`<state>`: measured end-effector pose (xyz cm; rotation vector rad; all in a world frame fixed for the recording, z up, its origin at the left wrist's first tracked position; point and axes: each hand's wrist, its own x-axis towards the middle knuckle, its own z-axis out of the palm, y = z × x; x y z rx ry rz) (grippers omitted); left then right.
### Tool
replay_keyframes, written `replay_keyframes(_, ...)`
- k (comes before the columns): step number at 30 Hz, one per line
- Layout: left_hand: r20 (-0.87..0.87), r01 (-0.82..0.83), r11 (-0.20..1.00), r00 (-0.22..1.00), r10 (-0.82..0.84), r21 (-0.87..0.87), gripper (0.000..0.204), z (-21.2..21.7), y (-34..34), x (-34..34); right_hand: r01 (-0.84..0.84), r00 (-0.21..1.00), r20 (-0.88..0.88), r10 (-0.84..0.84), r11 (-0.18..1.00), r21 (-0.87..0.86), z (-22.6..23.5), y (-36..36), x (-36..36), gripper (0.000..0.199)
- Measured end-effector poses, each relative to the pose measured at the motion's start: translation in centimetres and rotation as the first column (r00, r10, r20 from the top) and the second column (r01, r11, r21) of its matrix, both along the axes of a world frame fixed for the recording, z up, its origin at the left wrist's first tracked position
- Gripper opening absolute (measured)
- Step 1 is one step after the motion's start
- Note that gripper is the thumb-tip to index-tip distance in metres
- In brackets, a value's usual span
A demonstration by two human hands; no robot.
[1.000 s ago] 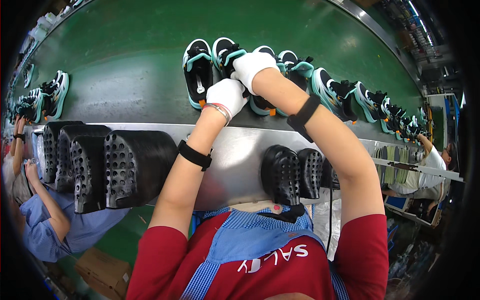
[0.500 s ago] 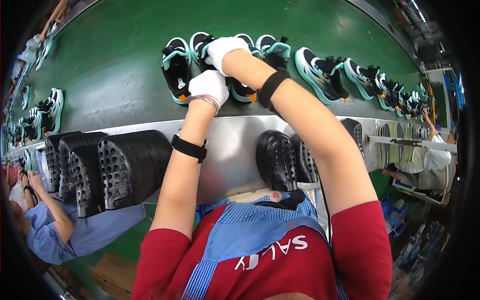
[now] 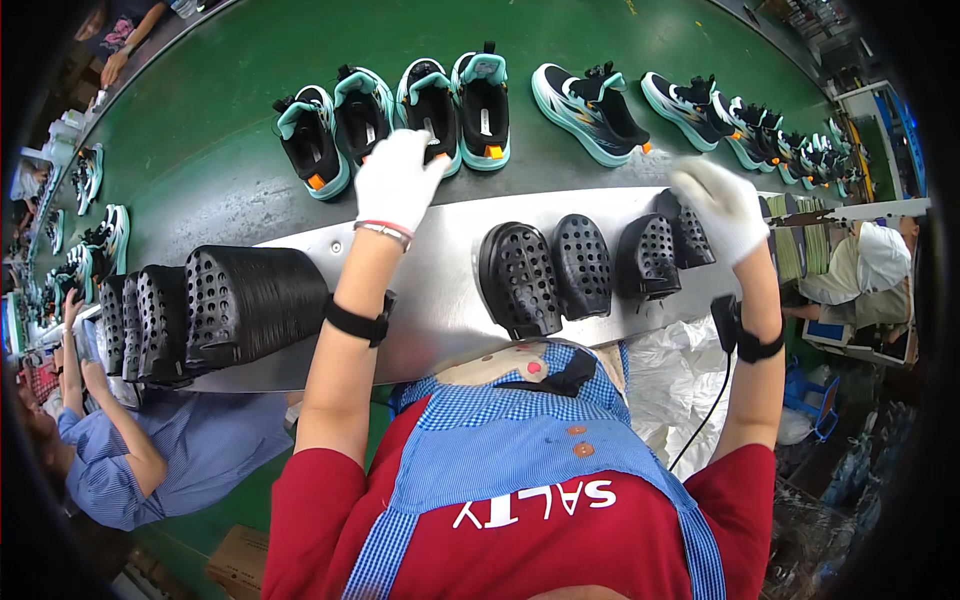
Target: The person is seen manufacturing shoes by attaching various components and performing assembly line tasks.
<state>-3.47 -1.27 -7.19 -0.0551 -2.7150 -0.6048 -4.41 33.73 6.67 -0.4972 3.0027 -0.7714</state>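
Black perforated forms (image 3: 582, 270) stand on the metal ledge (image 3: 430, 275). Over its right part the right hand (image 3: 715, 205) curls, its grip unclear; past its far edge, the left hand (image 3: 402, 180), fingers loosely spread, is by four sneakers (image 3: 485, 110).

Hands (image 3: 398, 184) parted, right hand (image 3: 720, 208) now off sneakers (image 3: 485, 115)

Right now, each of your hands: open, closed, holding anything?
Left hand: at the shoes; grip cannot be told.
Right hand: curled by a black block; hold cannot be told.
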Motion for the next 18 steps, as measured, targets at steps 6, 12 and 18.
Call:
replay_keyframes(6,0.108,0.014,0.985,0.994,0.005,-0.171,0.027,-1.5,2.7,-3.3,0.136,0.990,-0.030,-0.138,0.989,-0.064,-3.5,6.5,5.7,0.016)
replay_keyframes(12,-0.102,0.331,0.875,0.916,-0.388,-0.353,0.029,-3.0,5.3,-5.6,0.184,0.959,-0.191,-0.209,0.973,-0.141,-5.7,8.7,7.6,0.014)
replay_keyframes(18,0.138,0.163,0.975,0.980,-0.143,-0.152,0.039,-1.9,7.4,-6.1,0.020,0.983,-0.185,-0.019,1.000,0.004,-6.5,7.0,8.6,0.026)
